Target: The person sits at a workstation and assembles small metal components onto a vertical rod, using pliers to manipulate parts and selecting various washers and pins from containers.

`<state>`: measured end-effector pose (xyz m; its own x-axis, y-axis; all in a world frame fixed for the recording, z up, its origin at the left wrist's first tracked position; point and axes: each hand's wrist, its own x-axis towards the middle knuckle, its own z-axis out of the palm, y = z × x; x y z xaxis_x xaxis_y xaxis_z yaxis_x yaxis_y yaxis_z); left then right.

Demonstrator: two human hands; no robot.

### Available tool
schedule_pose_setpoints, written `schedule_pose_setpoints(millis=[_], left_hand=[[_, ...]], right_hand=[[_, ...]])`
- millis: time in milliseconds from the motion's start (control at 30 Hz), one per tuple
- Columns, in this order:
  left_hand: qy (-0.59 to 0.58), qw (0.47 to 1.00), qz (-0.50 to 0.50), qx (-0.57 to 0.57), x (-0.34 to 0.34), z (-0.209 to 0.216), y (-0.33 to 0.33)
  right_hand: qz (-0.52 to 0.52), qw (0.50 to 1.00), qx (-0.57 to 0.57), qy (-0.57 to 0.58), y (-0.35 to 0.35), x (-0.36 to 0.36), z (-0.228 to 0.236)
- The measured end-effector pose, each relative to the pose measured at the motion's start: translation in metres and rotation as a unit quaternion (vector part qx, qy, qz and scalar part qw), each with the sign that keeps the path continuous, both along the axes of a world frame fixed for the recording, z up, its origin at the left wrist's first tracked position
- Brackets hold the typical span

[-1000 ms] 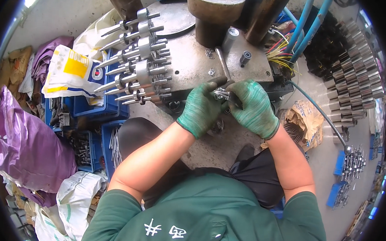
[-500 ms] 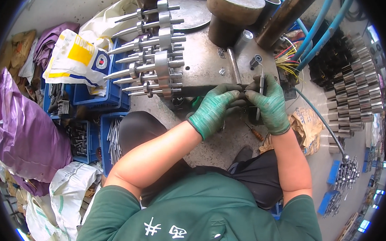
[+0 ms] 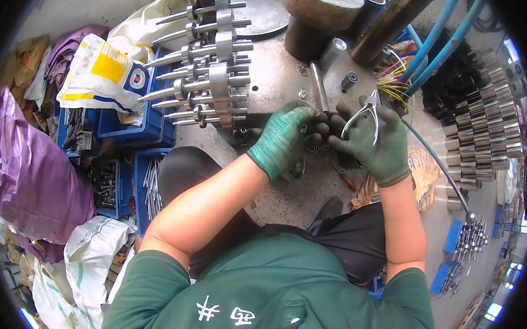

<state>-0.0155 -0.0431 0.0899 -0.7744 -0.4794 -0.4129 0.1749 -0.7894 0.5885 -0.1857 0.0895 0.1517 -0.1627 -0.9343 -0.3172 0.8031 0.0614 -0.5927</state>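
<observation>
My right hand [image 3: 385, 148], in a grimy green glove, holds a pair of circlip pliers [image 3: 370, 110]. Their silver handles are spread across the fingers, and the bent tip points away from me. My left hand [image 3: 281, 138], gloved the same way, is curled at the front edge of the steel plate [image 3: 274, 81]. Its fingertips close around something small and dark that I cannot make out. Just beyond the hands a metal rod [image 3: 319, 87] lies on the plate. A small dark bushing [image 3: 349, 79] and a silver cylinder [image 3: 333, 54] stand farther back.
Shafts with round collars [image 3: 221, 61] line the plate's left side. Blue bins [image 3: 135, 125], a white bag [image 3: 104, 76] and a purple sack [image 3: 33, 176] sit left. A heavy steel block [image 3: 322, 10] stands behind; blue hoses [image 3: 439, 48] and stacked cylinders [image 3: 483, 116] are right.
The pliers have swung from an edge-on, upright pose to lying across my right hand with their handles apart. My right fingers have spread, and my left hand has shifted slightly left.
</observation>
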Motion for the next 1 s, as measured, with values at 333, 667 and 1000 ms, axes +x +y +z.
schedule_pose_setpoints(millis=[333, 667, 1000], left_hand=[[-0.009, 1.0, 0.019, 0.018, 0.005, 0.002, -0.008], [-0.01, 1.0, 0.002, 0.029, 0.004, -0.004, -0.009], [0.005, 1.0, 0.025, 0.005, 0.008, 0.001, -0.008]], right_hand=[[-0.015, 0.538, -0.034, 0.842, 0.015, 0.009, -0.009], [-0.021, 0.449, -0.072, 0.89, 0.01, 0.011, -0.004], [-0.006, 0.445, -0.057, 0.894, 0.006, 0.011, -0.007]])
